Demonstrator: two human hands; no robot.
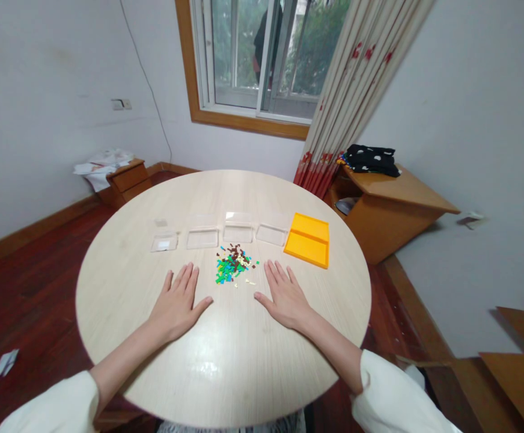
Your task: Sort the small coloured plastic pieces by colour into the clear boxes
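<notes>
My left hand point(177, 304) lies flat, palm down, on the round pale wooden table point(154, 361), fingers apart, holding nothing. My right hand point(284, 296) lies flat the same way to the right. Between and just beyond the fingertips sits a small pile of tiny bricks point(234, 264) in green, blue, brown and cream. Neither hand touches the pile. Behind the pile stands a row of several clear plastic boxes point(237, 233), and at the row's right end an orange tray point(309, 240).
A wooden cabinet point(392, 210) with dark spotted cloth on it stands right of the table, by a curtain point(356, 90) and window. A low wooden stand point(124, 179) with papers is at the back left. A scrap of paper point(6, 362) lies on the dark floor.
</notes>
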